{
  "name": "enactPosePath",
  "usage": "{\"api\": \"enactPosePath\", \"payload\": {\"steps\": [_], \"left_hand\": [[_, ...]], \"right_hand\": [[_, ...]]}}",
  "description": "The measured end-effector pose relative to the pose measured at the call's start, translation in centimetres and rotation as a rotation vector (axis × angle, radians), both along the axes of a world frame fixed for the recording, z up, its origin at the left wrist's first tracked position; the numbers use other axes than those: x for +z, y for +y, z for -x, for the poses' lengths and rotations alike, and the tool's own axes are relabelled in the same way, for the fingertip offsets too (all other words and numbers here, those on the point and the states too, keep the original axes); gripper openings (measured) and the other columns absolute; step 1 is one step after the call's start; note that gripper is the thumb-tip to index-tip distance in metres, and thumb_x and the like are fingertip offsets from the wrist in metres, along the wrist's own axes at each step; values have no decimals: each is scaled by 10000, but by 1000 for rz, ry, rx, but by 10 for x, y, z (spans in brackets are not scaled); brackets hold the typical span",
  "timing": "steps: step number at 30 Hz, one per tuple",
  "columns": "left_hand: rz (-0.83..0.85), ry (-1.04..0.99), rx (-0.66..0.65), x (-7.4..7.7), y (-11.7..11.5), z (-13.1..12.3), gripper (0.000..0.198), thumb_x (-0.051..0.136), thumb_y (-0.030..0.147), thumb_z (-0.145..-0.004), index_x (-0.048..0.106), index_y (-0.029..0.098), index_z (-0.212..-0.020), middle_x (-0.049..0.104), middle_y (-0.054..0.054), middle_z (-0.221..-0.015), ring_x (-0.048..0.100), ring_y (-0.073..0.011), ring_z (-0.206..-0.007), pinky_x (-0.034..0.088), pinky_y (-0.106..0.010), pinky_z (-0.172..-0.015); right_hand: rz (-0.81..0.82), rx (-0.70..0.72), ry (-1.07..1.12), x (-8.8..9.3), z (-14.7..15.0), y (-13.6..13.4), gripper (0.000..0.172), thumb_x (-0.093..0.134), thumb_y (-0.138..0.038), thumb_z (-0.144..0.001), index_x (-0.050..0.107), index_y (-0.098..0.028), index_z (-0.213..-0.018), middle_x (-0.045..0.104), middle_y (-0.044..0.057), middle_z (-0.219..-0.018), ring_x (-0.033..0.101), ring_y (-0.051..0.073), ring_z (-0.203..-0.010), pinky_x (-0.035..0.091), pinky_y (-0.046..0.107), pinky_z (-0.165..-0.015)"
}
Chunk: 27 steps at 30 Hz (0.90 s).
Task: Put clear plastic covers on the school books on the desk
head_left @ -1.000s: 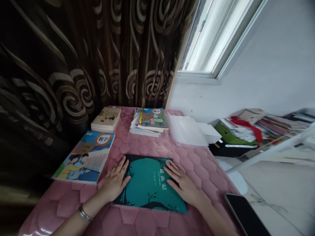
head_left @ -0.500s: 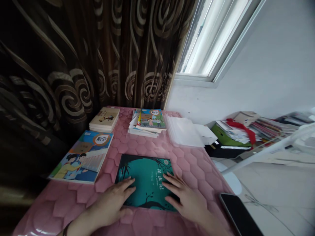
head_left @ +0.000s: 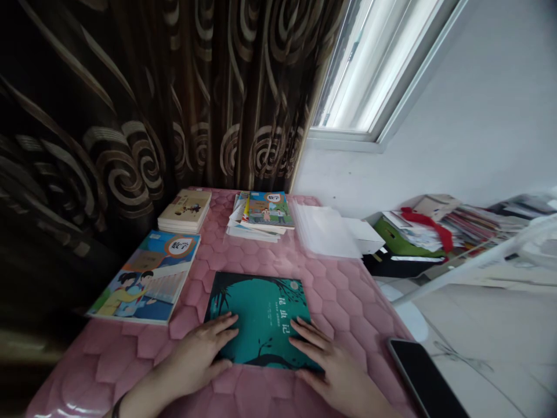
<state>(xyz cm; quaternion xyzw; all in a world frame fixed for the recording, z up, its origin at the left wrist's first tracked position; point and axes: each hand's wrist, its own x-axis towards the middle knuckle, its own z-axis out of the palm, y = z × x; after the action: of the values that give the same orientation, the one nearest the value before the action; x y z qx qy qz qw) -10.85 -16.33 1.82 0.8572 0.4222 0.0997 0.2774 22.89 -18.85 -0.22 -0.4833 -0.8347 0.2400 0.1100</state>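
Note:
A teal book (head_left: 255, 319) with black tree silhouettes and white Chinese characters lies flat, turned sideways, on the pink hexagon-patterned table cover (head_left: 265, 392). My left hand (head_left: 206, 348) rests with its fingertips on the book's left side, thumb by the near left corner. On the right, my right hand (head_left: 328, 363) lies over the book's right edge, fingers spread on the cover and thumb near its lower right corner. Neither hand grips the book; the fingers of both are apart.
A blue maths textbook (head_left: 145, 278) lies at the left, with a stack of tan booklets (head_left: 185, 212) behind it. Further back sit a pile of textbooks (head_left: 263, 215) and clear plastic sheets (head_left: 326, 229). A black phone (head_left: 426, 377) lies at the right edge.
My right hand has slid slightly toward me and to the right over the book's edge, its thumb now lower at the near corner. My left hand has hardly moved.

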Motion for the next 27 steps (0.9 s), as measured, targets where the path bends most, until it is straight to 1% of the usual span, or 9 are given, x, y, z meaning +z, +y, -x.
{"api": "enactPosePath", "payload": {"steps": [4,7,9,13,18,23,27], "left_hand": [[-13,32,0,3,-1,-1,549,646,214,-793,556,318,-1324,422,-28,-1494,428,-256,-1352,391,-428,-1108],[-31,48,18,7,-1,-1,451,598,224,-837,599,307,-1280,491,-35,-1447,481,-246,-1312,412,-411,-1095],[-53,57,25,9,0,0,425,587,238,-853,606,306,-1272,529,-39,-1415,507,-246,-1289,419,-411,-1089],[-74,101,5,8,-2,1,524,709,297,-779,589,317,-1289,500,-42,-1441,484,-284,-1306,426,-432,-1084],[-117,145,-13,7,-4,1,484,679,283,-806,595,301,-1282,506,-50,-1436,485,-278,-1306,432,-421,-1079],[-197,97,-34,5,-5,2,477,654,229,-803,599,266,-1275,526,-71,-1417,510,-280,-1283,458,-429,-1054],[-242,66,-38,3,-5,3,501,664,218,-783,594,255,-1277,549,-73,-1396,528,-286,-1264,482,-431,-1031]], "right_hand": [[-31,33,-35,0,-1,0,458,545,-398,-906,525,-331,-1359,374,11,-1510,342,285,-1394,356,502,-1126],[-60,59,-73,4,1,0,442,519,-395,-921,532,-319,-1356,385,12,-1504,355,284,-1387,368,490,-1121],[-81,71,-94,6,2,-1,427,507,-381,-927,543,-317,-1348,397,11,-1497,367,281,-1380,377,480,-1118],[-120,87,-115,7,3,0,430,532,-362,-912,557,-303,-1337,414,16,-1486,385,287,-1369,400,461,-1105],[-157,99,-109,9,3,0,371,514,-351,-927,606,-306,-1284,499,16,-1428,445,263,-1331,421,427,-1092],[-219,140,-119,14,6,-4,384,584,-358,-897,615,-274,-1270,523,42,-1411,472,262,-1309,449,421,-1066],[-311,159,-146,17,10,-3,337,579,-340,-907,645,-247,-1224,566,47,-1370,521,249,-1264,485,392,-1030]]}}
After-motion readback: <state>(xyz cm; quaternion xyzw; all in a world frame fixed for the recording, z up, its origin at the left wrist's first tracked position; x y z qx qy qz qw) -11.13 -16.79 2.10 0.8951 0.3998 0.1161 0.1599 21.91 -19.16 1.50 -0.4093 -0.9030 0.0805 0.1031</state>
